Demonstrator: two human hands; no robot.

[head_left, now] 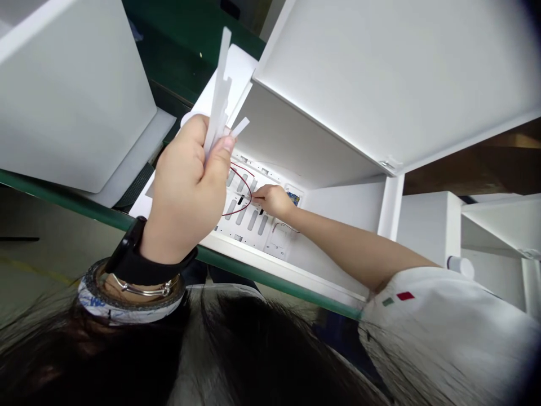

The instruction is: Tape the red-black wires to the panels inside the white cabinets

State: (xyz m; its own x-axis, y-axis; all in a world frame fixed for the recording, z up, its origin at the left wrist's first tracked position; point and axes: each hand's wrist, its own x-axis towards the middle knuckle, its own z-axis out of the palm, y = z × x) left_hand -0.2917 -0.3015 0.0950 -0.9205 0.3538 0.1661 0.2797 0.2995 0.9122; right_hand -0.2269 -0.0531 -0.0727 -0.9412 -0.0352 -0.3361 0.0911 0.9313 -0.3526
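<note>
My left hand is raised in front of the cabinet, its fingers wrapped round several translucent white plastic strips that stick out above the thumb. Deep inside the open white cabinet, my right hand reaches down to a slotted white panel. Its fingertips are pinched together low over the panel; whatever they hold is too small to make out. A red wire loops beside those fingertips. Small black pieces lie on the panel close by. Behind the right hand a blue circuit board shows.
The cabinet's white door stands open at the upper right. Another white box is at the left on the green bench. More white cabinets stand at the right. A tape roll hangs round my left wrist, below a black watch band.
</note>
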